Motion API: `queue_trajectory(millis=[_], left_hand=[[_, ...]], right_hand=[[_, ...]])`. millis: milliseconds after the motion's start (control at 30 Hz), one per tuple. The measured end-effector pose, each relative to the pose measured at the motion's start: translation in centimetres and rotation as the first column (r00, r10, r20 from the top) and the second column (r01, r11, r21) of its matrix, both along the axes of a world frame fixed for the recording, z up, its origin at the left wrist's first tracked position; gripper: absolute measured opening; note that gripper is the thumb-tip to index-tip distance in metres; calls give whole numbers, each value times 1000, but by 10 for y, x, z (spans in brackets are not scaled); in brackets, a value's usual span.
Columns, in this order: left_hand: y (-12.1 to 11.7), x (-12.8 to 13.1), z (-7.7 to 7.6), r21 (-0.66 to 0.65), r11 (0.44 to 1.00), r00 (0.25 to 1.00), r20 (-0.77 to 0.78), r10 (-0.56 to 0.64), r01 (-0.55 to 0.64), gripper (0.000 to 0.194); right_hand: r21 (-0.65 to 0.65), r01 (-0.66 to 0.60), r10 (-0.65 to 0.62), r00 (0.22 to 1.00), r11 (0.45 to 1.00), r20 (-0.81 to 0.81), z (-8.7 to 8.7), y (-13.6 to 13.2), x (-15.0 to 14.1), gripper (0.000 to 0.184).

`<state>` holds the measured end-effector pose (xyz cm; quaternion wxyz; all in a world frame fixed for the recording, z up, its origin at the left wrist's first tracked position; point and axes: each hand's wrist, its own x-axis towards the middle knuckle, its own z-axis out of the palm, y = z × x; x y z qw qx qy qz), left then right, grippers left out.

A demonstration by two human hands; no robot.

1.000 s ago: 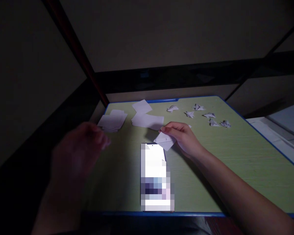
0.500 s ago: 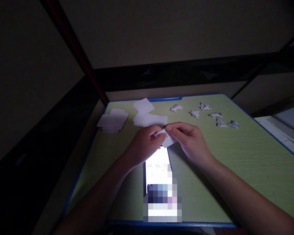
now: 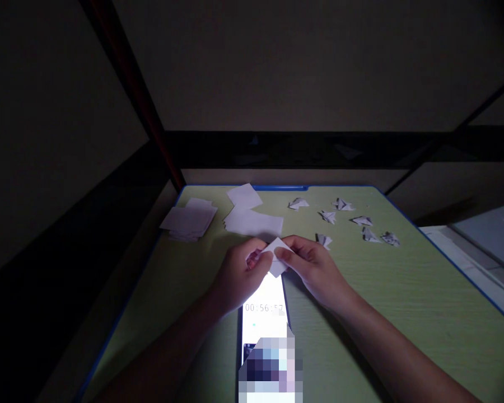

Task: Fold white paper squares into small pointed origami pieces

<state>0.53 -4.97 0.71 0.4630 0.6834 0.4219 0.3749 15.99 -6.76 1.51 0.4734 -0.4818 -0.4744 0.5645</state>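
Observation:
A small folded piece of white paper (image 3: 278,267) is held up between my two hands, one corner pointing at me. My left hand (image 3: 243,271) pinches its left side, thumb on top. From the right, my right hand (image 3: 313,266) grips it the same way, thumb pressed near the middle. The fingers under the paper are hidden. Just below the hands lies a lit phone (image 3: 262,322) showing a timer, its lower part blurred out. Beyond my right hand sits a small folded paper figure (image 3: 323,240), partly covered by the fingers.
On the green table (image 3: 403,302) with a blue edge, a stack of white paper sheets (image 3: 189,221) lies at far left. More sheets (image 3: 252,221) spread at the back middle. Several folded paper figures (image 3: 342,204) are scattered at back right. White boxes or papers (image 3: 491,240) stand beyond the right edge.
The paper has turned so its corner points toward me, and both thumbs now press near its middle. The view has tilted up, so the table sits lower in it.

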Motion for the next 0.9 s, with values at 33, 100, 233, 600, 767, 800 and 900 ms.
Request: queue_trajectory(millis=[33,100,233,600,767,800,900], left_hand=[[0,0,1,-13,1000,1000,18,3,-3,19],[1,0,2,-45,999,999,46,17,-15,20],[3,0,-1,-83,996,994,93,51,-43,20],[10,1,1,16,993,987,111,117,-119,15],[13,-1,2,14,989,978,156,141,-144,15],[14,-2,2,25,988,977,157,144,-150,15],[16,-3,3,56,985,975,163,151,-162,14]], right_hand=[[4,-6,6,1000,1000,-7,-1,0,0,28],[16,-8,8,1000,1000,-21,-4,1,1,30],[48,16,-16,1000,999,-6,-12,5,7,33],[60,-9,2,992,998,127,-11,4,3,42],[71,-22,14,993,997,118,-12,5,5,36],[73,-30,21,992,997,122,-12,5,5,34],[85,-50,38,990,995,132,-12,5,5,31]])
